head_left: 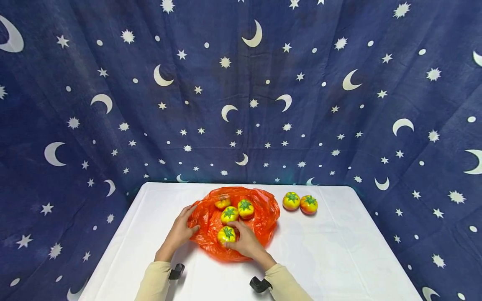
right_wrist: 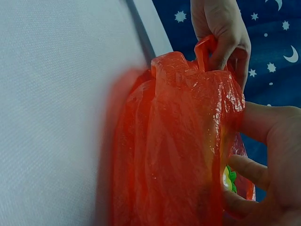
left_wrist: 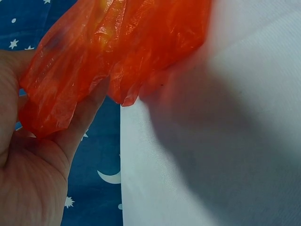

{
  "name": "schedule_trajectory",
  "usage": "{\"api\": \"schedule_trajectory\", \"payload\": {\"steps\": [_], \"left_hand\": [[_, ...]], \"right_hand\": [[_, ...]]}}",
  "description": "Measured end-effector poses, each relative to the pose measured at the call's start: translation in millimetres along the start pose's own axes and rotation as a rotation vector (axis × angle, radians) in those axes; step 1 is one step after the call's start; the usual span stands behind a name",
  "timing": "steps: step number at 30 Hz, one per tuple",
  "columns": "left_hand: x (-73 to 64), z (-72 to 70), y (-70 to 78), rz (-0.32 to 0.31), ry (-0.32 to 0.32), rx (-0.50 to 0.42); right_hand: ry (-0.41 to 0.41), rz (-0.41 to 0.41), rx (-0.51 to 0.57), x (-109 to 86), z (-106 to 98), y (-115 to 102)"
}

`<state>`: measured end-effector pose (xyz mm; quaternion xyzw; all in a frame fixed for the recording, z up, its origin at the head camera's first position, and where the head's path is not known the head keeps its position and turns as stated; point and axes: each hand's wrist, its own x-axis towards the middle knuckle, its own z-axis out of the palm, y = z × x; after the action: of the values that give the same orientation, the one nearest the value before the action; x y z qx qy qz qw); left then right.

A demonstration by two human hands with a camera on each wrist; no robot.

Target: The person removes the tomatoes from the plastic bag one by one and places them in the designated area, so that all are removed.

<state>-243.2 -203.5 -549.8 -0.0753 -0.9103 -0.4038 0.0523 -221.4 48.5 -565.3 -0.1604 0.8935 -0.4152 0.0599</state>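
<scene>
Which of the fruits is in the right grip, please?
The frontmost fruit in the red bag, the one closest to the person: it alone sits between thumb and fingers of the right grip.

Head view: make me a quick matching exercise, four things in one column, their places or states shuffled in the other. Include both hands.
Things:
1. Left hand
2. Right hand
3. Rightmost round yellow-and-red fruit with green star-shaped top
4. Dark blue cloth with pale moons and stars

Places or states:
A. On the flat white table, right of the thin red plastic bag
B. Hanging behind the table
C. Holding the bag's left side
D. Grasping the round yellow fruit nearest the person, inside the bag

Pairs: 1-C; 2-D; 3-A; 4-B
</scene>
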Motion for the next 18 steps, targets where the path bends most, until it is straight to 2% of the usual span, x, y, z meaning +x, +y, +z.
{"api": "schedule_trajectory", "payload": {"steps": [5, 11, 18], "left_hand": [[-0.2, 1.4, -1.2, -0.018, -0.025, 0.0], [-1.1, 0.5, -1.4, -0.025, -0.015, -0.002], [-2.2, 0.4, -2.2, -0.036, -0.023, -0.002]], "right_hand": [[-0.013, 0.012, 0.005, -0.5, 2.4, 0.9], [-0.025, 0.002, 0.008, 0.5, 4.5, 1.7], [-0.044, 0.034, 0.054, -0.7, 5.7, 1.9]]}}
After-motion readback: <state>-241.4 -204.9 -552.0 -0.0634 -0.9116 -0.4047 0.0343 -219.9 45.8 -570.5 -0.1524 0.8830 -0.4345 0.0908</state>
